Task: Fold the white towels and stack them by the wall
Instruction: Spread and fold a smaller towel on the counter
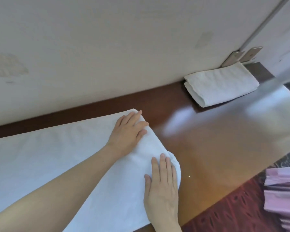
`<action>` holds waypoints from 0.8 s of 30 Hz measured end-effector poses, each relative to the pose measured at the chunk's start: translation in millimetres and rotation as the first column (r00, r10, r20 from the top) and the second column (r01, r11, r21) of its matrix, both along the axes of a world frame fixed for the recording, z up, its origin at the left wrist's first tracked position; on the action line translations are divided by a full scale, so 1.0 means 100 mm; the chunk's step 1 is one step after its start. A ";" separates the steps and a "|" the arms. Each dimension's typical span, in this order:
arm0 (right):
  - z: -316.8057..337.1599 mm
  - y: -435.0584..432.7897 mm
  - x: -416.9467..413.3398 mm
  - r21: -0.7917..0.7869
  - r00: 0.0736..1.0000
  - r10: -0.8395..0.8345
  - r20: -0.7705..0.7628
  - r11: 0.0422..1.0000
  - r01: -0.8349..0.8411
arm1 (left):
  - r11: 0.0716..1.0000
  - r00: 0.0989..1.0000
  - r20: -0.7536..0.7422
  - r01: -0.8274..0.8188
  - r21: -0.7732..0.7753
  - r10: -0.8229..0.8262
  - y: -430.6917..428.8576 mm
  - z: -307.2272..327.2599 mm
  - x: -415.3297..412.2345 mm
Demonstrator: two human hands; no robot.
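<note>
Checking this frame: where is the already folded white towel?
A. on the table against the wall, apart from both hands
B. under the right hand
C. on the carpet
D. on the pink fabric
A: the folded towel lies on the table at the wall, while the left hand and right hand rest flat on the spread towel.
</note>
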State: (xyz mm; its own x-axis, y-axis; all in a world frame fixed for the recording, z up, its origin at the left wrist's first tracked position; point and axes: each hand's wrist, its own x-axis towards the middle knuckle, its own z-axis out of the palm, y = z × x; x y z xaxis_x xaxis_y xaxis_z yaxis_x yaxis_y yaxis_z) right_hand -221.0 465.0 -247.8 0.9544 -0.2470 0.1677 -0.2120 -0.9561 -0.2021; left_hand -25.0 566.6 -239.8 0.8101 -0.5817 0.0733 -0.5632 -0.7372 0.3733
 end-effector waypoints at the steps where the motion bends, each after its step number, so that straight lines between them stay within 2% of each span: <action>1: -0.03 -0.06 -0.05 -0.012 1.000 -0.008 0.030 1.000 0.009 | 0.999 0.999 -0.025 -0.026 -0.027 0.025 -0.03 0.01 0.04; 3: -0.07 -0.16 -0.14 -0.022 0.995 -0.064 0.081 0.998 0.066 | 0.998 0.995 -0.084 -0.055 -0.027 0.052 -0.09 0.05 0.13; 5: -0.06 -0.24 -0.23 -0.014 0.984 -0.154 0.091 0.988 0.156 | 1.000 0.997 -0.071 -0.001 0.004 0.002 -0.15 0.11 0.20; 11: 0.10 -0.42 -0.25 -0.028 0.910 -0.411 0.058 0.910 0.413 | 0.981 0.982 0.145 0.095 0.169 -0.120 -0.25 0.34 0.26; 14: 0.25 -0.41 -0.11 0.007 0.893 -0.437 0.107 0.899 0.438 | 0.995 0.955 0.281 0.093 0.022 -0.096 -0.28 0.46 0.26; 17: 0.32 -0.28 0.04 0.068 0.949 -0.283 0.141 0.959 0.276 | 0.963 0.845 0.531 0.186 -0.195 -0.056 -0.25 0.59 0.21; 19: 0.22 -0.20 0.07 0.111 0.972 -0.217 0.089 0.972 0.206 | 0.954 0.769 0.637 0.226 -0.199 -0.049 -0.21 0.60 0.15; 21: 0.09 -0.18 0.01 0.105 0.976 -0.217 -0.008 0.971 0.217 | 0.965 0.762 0.634 0.244 -0.092 -0.132 -0.16 0.55 0.11; 24: 0.00 -0.22 -0.09 0.047 0.960 -0.249 -0.127 0.965 0.257 | 0.958 0.880 0.379 0.268 0.103 -0.287 -0.01 0.40 0.06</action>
State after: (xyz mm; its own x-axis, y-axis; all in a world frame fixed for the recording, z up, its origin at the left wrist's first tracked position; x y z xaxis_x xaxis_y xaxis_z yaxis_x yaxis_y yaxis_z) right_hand -229.9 443.3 -248.0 0.8714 -0.4894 0.0334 -0.4715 -0.8544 -0.2182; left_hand -19.5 565.4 -200.3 0.5278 -0.7889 0.3147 -0.8398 -0.5402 0.0542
